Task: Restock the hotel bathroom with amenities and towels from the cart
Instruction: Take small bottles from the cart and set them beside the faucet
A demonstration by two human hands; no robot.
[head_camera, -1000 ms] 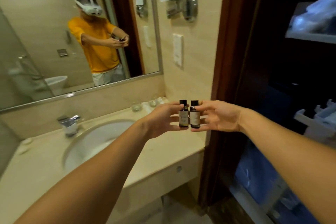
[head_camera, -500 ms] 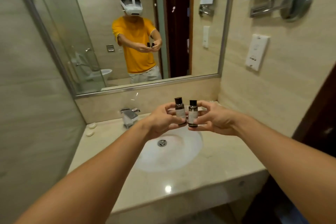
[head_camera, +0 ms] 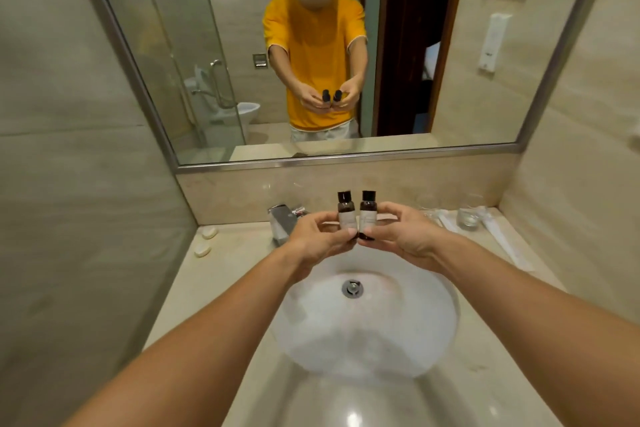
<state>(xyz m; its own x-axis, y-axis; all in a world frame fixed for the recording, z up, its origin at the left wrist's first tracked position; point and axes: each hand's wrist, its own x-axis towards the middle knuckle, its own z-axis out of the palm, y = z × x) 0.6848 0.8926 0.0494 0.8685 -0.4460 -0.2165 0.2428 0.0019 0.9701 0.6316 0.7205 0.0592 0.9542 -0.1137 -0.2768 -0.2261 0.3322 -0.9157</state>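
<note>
Each hand's grip pinches one upright bottle: left hand [head_camera: 317, 239] the left bottle [head_camera: 346, 213], right hand [head_camera: 403, 237] the right bottle [head_camera: 367, 213].

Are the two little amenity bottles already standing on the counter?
No, the left hand and right hand each hold an amenity bottle upright above the sink.
</note>
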